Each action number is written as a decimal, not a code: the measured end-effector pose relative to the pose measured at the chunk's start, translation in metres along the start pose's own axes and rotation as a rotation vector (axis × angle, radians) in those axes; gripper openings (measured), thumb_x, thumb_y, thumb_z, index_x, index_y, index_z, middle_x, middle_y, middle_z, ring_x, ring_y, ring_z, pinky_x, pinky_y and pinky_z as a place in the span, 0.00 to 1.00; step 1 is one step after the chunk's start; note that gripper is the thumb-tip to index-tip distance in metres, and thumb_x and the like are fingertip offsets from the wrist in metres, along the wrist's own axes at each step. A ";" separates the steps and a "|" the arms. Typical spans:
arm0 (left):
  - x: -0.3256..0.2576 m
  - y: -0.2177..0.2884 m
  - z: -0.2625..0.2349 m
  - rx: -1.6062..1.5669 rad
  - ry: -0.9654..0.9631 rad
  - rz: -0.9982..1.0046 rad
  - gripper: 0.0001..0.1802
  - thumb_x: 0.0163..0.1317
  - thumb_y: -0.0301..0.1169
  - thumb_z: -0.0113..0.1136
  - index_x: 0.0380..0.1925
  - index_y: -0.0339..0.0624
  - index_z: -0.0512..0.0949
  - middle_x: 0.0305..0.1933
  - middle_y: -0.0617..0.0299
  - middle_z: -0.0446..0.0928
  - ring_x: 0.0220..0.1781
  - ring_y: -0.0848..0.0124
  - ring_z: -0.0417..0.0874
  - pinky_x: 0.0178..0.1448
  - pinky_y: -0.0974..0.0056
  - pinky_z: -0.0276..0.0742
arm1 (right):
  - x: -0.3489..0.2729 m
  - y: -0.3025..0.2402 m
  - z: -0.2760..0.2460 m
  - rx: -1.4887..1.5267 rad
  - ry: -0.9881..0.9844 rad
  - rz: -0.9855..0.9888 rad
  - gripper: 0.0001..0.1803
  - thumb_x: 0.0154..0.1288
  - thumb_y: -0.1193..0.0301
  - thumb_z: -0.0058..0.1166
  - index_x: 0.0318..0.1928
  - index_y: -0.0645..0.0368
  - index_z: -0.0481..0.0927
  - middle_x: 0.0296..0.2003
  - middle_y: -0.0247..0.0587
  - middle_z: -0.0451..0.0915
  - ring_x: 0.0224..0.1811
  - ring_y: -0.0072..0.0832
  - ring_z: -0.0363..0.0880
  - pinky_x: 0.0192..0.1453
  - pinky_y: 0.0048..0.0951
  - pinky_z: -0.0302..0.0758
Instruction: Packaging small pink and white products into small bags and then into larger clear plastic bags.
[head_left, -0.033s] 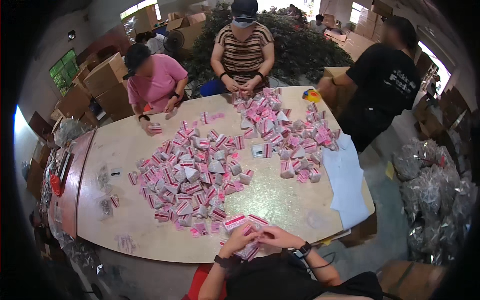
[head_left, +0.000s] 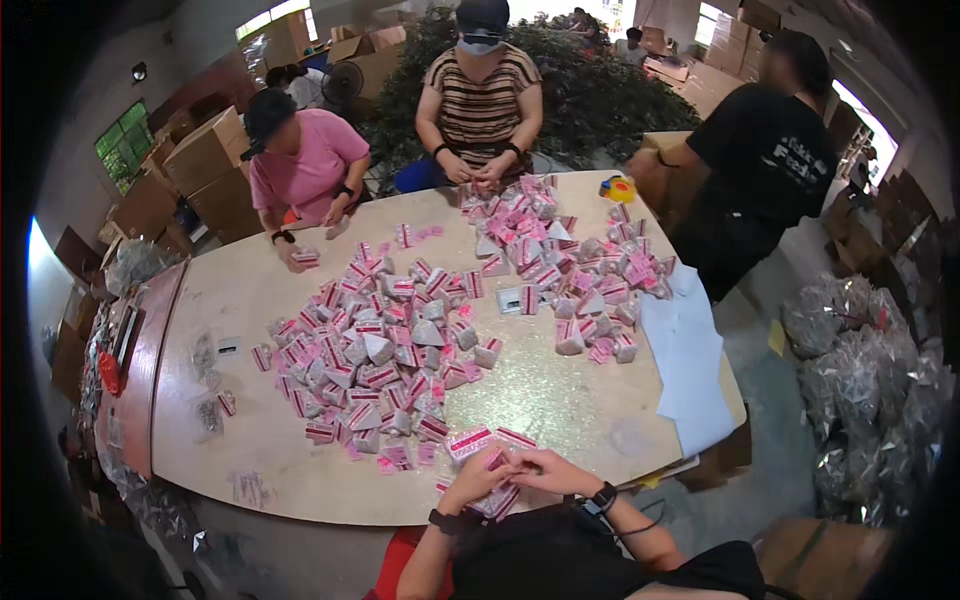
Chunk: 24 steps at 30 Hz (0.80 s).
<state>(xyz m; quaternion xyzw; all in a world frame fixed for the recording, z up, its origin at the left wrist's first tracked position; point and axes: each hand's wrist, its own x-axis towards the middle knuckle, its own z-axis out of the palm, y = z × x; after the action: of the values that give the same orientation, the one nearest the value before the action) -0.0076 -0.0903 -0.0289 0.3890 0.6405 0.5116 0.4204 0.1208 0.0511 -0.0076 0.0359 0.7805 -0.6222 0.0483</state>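
At the near edge of the table, my left hand (head_left: 482,476) is closed around a small clear packet (head_left: 496,503) with a pink-and-white card top. My right hand (head_left: 545,472) meets it from the right, its fingers bent and pressed together at the packet's upper end; what exactly they pinch is hidden. Just beyond my hands lie a similar packet (head_left: 468,443) and another pink-topped packet (head_left: 516,439). Farther off, a big heap of filled packets (head_left: 375,350) with pink-and-white tops covers the middle of the table.
A second heap of packets (head_left: 530,230) lies at the far side. White paper sheets (head_left: 685,350) hang over the right edge, near a yellow tape dispenser (head_left: 619,189). Two co-workers sit opposite; another person (head_left: 765,150) stands at right. Clear plastic bags (head_left: 850,400) are piled on the floor.
The whole view has shifted very slightly. My hands stay at the same packet, with the right fingers a little closer to the left.
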 end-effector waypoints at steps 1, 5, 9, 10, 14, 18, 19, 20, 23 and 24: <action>0.006 -0.003 0.006 -0.062 0.002 0.122 0.17 0.60 0.44 0.56 0.31 0.39 0.70 0.31 0.62 0.71 0.36 0.76 0.73 0.42 0.70 0.70 | 0.001 -0.001 0.000 0.056 0.076 -0.047 0.08 0.60 0.73 0.54 0.39 0.61 0.75 0.29 0.30 0.75 0.34 0.17 0.72 0.38 0.22 0.70; 0.019 -0.015 0.021 -0.451 -0.007 0.129 0.39 0.47 0.68 0.44 0.36 0.38 0.67 0.37 0.63 0.70 0.38 0.73 0.72 0.43 0.69 0.70 | -0.003 0.021 0.002 0.290 0.326 0.001 0.09 0.56 0.76 0.58 0.37 0.61 0.75 0.30 0.30 0.76 0.33 0.14 0.72 0.36 0.19 0.71; 0.022 0.025 0.044 -0.672 -0.086 0.081 0.31 0.55 0.58 0.51 0.39 0.38 0.66 0.39 0.63 0.69 0.41 0.76 0.71 0.44 0.69 0.71 | -0.020 0.017 -0.009 0.570 0.522 0.035 0.09 0.55 0.78 0.58 0.36 0.62 0.74 0.30 0.30 0.75 0.33 0.14 0.72 0.35 0.18 0.71; 0.025 0.021 0.049 -0.676 -0.081 0.082 0.31 0.55 0.58 0.51 0.39 0.38 0.66 0.39 0.63 0.69 0.41 0.76 0.71 0.44 0.69 0.71 | -0.024 0.019 -0.009 0.568 0.517 0.039 0.09 0.55 0.78 0.58 0.36 0.62 0.74 0.30 0.30 0.75 0.33 0.14 0.72 0.35 0.18 0.71; 0.041 0.006 0.066 -0.033 -0.018 0.182 0.10 0.62 0.32 0.54 0.38 0.40 0.66 0.39 0.62 0.70 0.44 0.75 0.74 0.41 0.68 0.77 | -0.038 0.027 -0.014 0.292 0.560 -0.025 0.10 0.54 0.77 0.59 0.37 0.62 0.74 0.30 0.32 0.75 0.32 0.16 0.73 0.36 0.20 0.71; 0.048 0.014 0.087 -0.482 0.018 -0.217 0.09 0.63 0.27 0.49 0.42 0.41 0.63 0.39 0.59 0.71 0.35 0.76 0.76 0.31 0.71 0.78 | -0.050 0.019 -0.034 -0.230 0.621 -0.068 0.21 0.50 0.73 0.59 0.47 0.57 0.70 0.44 0.45 0.71 0.44 0.34 0.72 0.48 0.30 0.69; 0.049 0.014 0.090 -0.408 0.030 -0.177 0.12 0.64 0.26 0.48 0.45 0.41 0.62 0.40 0.57 0.71 0.35 0.74 0.76 0.32 0.71 0.78 | -0.051 0.012 -0.045 -0.468 0.553 -0.198 0.26 0.50 0.72 0.58 0.51 0.56 0.68 0.47 0.46 0.69 0.49 0.38 0.68 0.53 0.35 0.66; 0.053 0.014 0.091 -0.331 0.039 -0.135 0.14 0.64 0.26 0.46 0.49 0.41 0.60 0.42 0.56 0.71 0.35 0.73 0.77 0.33 0.71 0.78 | -0.051 0.005 -0.056 -0.704 0.479 -0.326 0.30 0.49 0.71 0.57 0.55 0.54 0.65 0.50 0.48 0.67 0.54 0.42 0.65 0.57 0.40 0.62; 0.062 0.020 0.098 -0.372 -0.032 -0.210 0.12 0.65 0.27 0.44 0.47 0.36 0.65 0.39 0.57 0.73 0.36 0.74 0.77 0.33 0.71 0.76 | -0.050 0.001 -0.072 -0.683 0.255 -0.287 0.36 0.47 0.67 0.56 0.60 0.53 0.61 0.55 0.49 0.65 0.61 0.45 0.60 0.62 0.44 0.57; 0.067 0.023 0.098 -0.387 -0.066 -0.246 0.13 0.65 0.28 0.42 0.46 0.34 0.68 0.37 0.58 0.74 0.36 0.75 0.77 0.33 0.71 0.75 | -0.046 0.003 -0.076 -0.635 0.146 -0.284 0.37 0.46 0.67 0.56 0.60 0.53 0.61 0.57 0.50 0.63 0.63 0.45 0.58 0.62 0.44 0.56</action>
<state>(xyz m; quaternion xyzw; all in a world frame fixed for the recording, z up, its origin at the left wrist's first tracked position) 0.0624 0.0077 -0.0279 0.2367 0.5591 0.5568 0.5669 0.1647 0.1265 0.0119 -0.0455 0.9335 -0.3450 -0.0861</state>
